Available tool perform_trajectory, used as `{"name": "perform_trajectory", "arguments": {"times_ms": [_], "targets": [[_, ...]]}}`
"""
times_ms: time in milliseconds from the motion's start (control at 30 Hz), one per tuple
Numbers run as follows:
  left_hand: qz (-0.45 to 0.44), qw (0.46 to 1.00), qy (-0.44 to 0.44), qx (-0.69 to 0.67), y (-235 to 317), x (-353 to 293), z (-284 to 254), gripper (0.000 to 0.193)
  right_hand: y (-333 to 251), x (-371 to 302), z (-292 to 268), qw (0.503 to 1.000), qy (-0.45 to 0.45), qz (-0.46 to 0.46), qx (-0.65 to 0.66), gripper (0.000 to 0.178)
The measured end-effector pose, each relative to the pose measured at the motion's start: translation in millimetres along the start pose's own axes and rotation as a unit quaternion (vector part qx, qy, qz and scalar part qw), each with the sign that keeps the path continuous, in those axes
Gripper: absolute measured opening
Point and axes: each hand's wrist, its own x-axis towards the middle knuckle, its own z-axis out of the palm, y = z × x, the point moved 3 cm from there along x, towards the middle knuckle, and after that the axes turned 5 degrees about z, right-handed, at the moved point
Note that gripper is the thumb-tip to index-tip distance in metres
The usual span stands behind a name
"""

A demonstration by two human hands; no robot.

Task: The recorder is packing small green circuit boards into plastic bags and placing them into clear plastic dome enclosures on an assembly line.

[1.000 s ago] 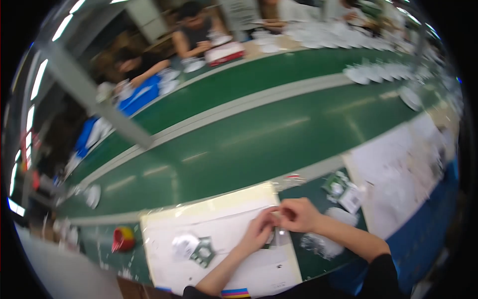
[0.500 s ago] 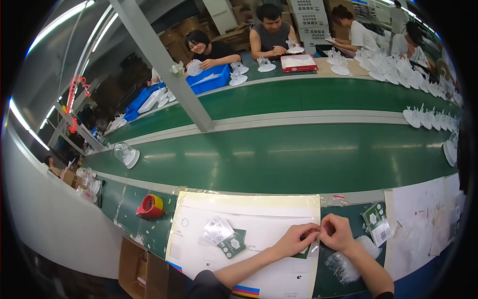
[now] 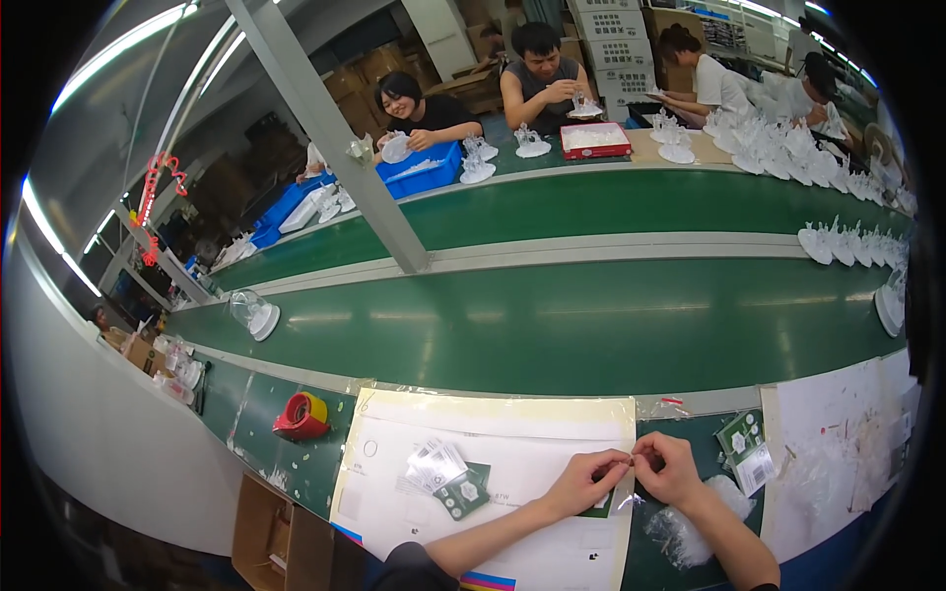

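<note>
My left hand and my right hand meet fingertip to fingertip over the right edge of a white printed sheet. Both are closed in a pinch; whatever sits between the fingertips is too small to make out. Just below, a shiny clear strip shows, and a green card lies partly covered by my left hand. Under my right wrist is a heap of clear plastic bags. Left of my hands, green cards and silver-white labels overlap on the sheet.
More green-and-white cards lie to the right, beside a stained white sheet. A red-and-yellow tape roll stands at left. Beyond runs a green conveyor belt, carrying a clear dome. Co-workers sit across it; a cardboard box is below left.
The whole view has shifted slightly, with the far bench lower in the picture. My hands stay pinched together in nearly the same spot. Across the belt, a co-worker's hand has risen to a clear figurine.
</note>
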Motion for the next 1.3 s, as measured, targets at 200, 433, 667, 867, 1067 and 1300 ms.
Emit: {"name": "perform_trajectory", "arguments": {"times_ms": [200, 433, 667, 867, 1067, 1300], "targets": [[-0.012, 1.0, -0.015, 0.022, -2.7, 0.5, -2.2, 0.021, -4.3, 1.1, 0.1, 1.0, 0.002, -0.02, -0.002, 0.01], [0.022, 0.999, 0.026, -0.001, -4.2, 1.3, -2.3, 0.018, -6.9, 4.4, -2.3, 0.999, -0.011, -0.028, -0.028, 0.008], [0.008, 0.999, 0.046, -0.012, -0.4, 0.8, -4.1, 0.017, -8.9, 1.7, -2.8, 1.0, -0.005, -0.012, -0.021, 0.008], [-0.006, 0.999, 0.038, -0.028, -3.7, -0.7, -7.7, 0.017, -8.2, 2.5, 0.2, 1.0, -0.015, -0.006, -0.011, 0.008], [0.003, 0.999, 0.034, -0.037, -8.5, 1.2, -4.1, 0.018, -4.3, 1.8, -0.7, 1.0, 0.006, -0.005, -0.027, 0.009], [-0.029, 0.999, 0.009, -0.027, -2.0, 2.0, -0.1, 0.019, -2.2, 1.4, -2.5, 0.999, 0.032, -0.006, -0.018, 0.007]]}}
